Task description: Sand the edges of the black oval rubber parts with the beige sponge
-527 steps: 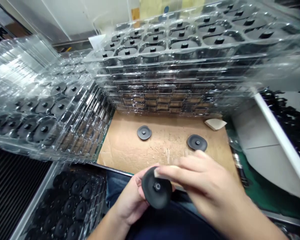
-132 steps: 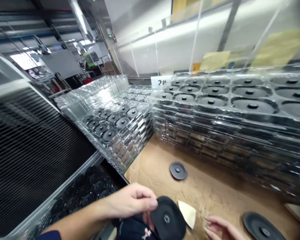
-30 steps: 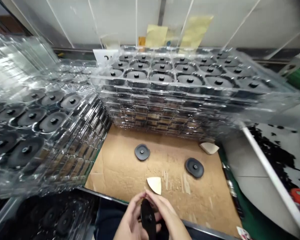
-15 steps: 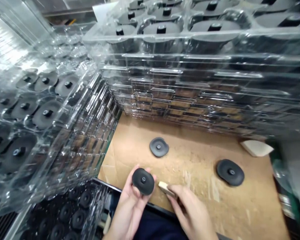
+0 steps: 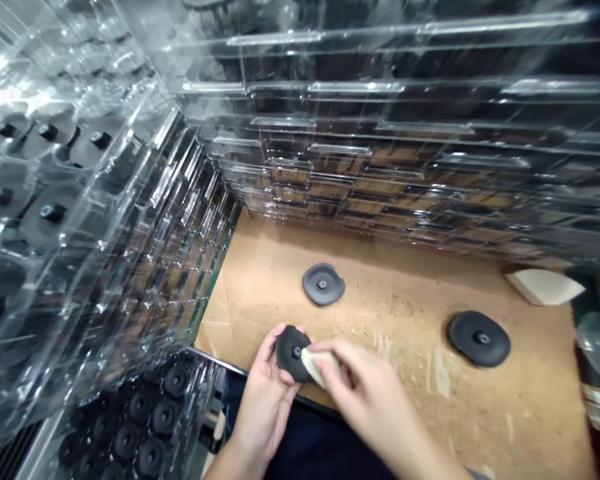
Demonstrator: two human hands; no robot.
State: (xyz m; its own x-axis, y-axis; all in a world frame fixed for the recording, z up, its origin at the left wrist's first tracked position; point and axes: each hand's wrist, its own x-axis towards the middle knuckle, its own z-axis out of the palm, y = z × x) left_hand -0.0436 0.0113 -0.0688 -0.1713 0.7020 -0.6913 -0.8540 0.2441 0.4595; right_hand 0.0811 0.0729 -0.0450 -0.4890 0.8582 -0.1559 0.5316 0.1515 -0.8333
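My left hand grips a small black round disc with a centre hub, held face up above the near edge of the cardboard sheet. My right hand pinches a pale wedge-shaped pad and presses it against the disc's right side. Two more black discs lie flat on the cardboard: one straight ahead, one to the right.
Tall stacks of clear plastic trays loaded with black discs wall in the cardboard at the back and left. A tray of discs sits low at my left. Another pale wedge pad lies at the far right.
My right hand has brought the pale pad up from the cardboard onto the disc in my left hand. The camera has leaned closer to the tray stacks.
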